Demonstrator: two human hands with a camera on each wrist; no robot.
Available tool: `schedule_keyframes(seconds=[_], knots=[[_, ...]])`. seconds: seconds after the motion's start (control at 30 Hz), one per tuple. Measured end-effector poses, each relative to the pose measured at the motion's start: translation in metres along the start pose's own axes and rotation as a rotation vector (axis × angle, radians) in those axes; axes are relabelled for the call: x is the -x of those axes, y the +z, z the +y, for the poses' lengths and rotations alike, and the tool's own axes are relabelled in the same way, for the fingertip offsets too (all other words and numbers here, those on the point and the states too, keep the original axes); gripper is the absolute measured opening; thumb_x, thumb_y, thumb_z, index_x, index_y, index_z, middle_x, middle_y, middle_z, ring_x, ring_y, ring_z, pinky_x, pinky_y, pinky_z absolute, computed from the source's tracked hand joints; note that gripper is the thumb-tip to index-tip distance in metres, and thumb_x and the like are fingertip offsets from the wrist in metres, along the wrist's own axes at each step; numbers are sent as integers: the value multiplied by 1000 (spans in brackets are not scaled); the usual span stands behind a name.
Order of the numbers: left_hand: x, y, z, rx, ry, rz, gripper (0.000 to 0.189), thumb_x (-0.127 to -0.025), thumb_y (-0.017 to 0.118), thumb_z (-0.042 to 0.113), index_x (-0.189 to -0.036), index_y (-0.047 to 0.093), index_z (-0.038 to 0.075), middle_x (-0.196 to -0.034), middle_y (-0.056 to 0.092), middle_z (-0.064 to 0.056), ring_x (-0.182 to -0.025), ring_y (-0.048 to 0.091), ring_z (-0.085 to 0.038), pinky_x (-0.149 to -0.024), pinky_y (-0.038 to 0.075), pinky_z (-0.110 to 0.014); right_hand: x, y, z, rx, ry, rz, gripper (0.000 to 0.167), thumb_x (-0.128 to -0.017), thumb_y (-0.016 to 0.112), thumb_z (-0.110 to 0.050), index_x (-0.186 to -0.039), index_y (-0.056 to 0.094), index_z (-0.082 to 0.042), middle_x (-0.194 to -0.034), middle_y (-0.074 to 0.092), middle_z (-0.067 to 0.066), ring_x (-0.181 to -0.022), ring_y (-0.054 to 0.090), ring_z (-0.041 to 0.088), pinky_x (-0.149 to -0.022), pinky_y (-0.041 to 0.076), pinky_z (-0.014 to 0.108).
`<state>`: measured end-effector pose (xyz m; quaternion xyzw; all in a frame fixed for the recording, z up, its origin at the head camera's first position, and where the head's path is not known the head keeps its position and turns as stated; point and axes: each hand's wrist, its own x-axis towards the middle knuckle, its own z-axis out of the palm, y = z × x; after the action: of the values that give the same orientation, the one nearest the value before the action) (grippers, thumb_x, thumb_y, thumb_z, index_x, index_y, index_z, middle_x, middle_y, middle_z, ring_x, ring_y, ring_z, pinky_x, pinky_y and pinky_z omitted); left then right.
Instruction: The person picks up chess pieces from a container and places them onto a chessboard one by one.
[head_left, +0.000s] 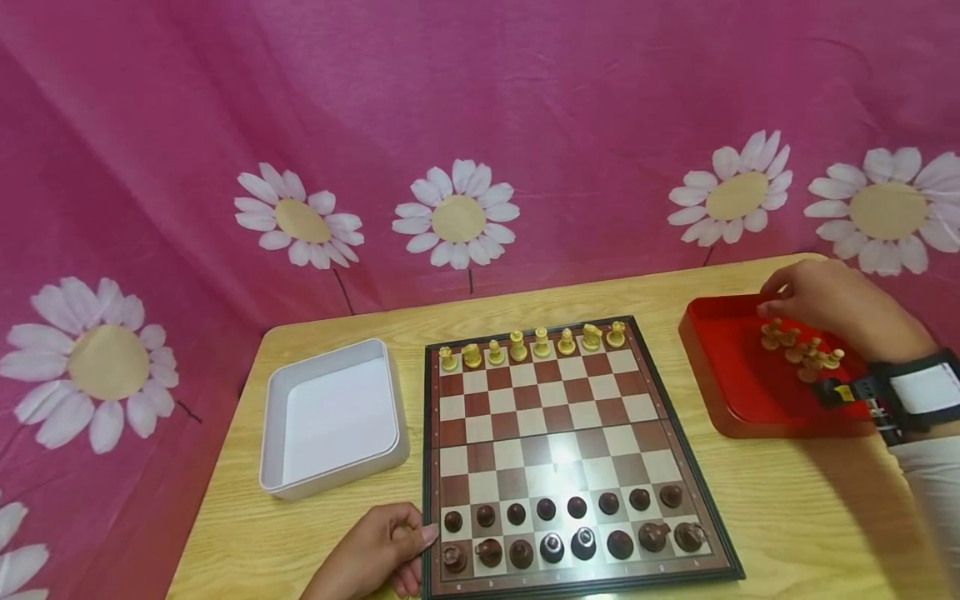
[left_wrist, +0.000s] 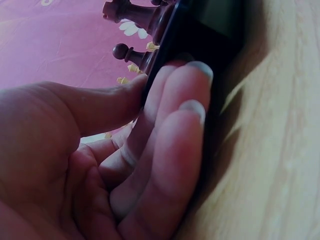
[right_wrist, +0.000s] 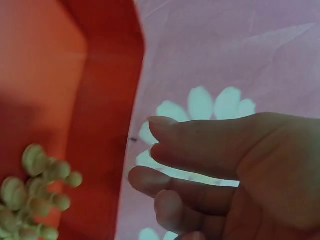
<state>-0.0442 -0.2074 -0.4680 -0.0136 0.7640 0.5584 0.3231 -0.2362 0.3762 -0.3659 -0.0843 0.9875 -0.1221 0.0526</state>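
The chessboard [head_left: 525,423] lies on the table, with light pieces along its far row and dark pieces [head_left: 546,509] in two rows nearest me. My left hand [head_left: 382,546] grips its near left edge; in the left wrist view the thumb lies at the top edge and the fingers [left_wrist: 176,155] reach beneath. Over the far side of a red tray [head_left: 738,400] is my right hand [head_left: 828,300], with nothing between its loosely bent fingers. Several light pawns [right_wrist: 35,195] lie together in that tray, apart from the hand.
A white tray [head_left: 333,479] stands left of the board, with bare white inside. The wooden table [head_left: 810,508] meets a pink curtain [head_left: 570,150] with daisies behind and at the left.
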Motion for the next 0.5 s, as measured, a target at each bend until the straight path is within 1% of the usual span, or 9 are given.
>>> schedule_keyframes(seconds=[0.17,0.3,0.4,0.5], knots=[[0,-1,-2,2,3,4,29,-103,66,29,-90,62,3,-60,66,0,-51,64,-8,-49,53,-22,0,7,14,8,-20,-54,23,-88,73,-4,-105,74,11,-95,74,26,-77,65,28,-78,59,54],[0,-1,-4,6,-8,9,29,-103,66,29,-91,62,2,-60,65,0,-51,64,-9,-49,54,-22,0,14,20,25,-30,-91,21,-87,74,-4,-102,75,10,-89,75,23,-72,64,25,-73,61,49],[0,-1,-4,9,-17,10,29,-103,66,29,-92,63,3,-61,65,0,-51,63,-9,-50,54,-22,0,18,21,-6,3,-129,21,-87,77,-8,-100,77,8,-84,74,19,-68,62,24,-66,60,43],[-1,0,-2,4,-12,9,29,-103,66,30,-91,63,3,-61,66,0,-51,63,-9,-49,54,-22,1,21,21,-57,37,-167,17,-88,77,-13,-94,78,4,-74,72,11,-64,60,22,-61,56,38]])
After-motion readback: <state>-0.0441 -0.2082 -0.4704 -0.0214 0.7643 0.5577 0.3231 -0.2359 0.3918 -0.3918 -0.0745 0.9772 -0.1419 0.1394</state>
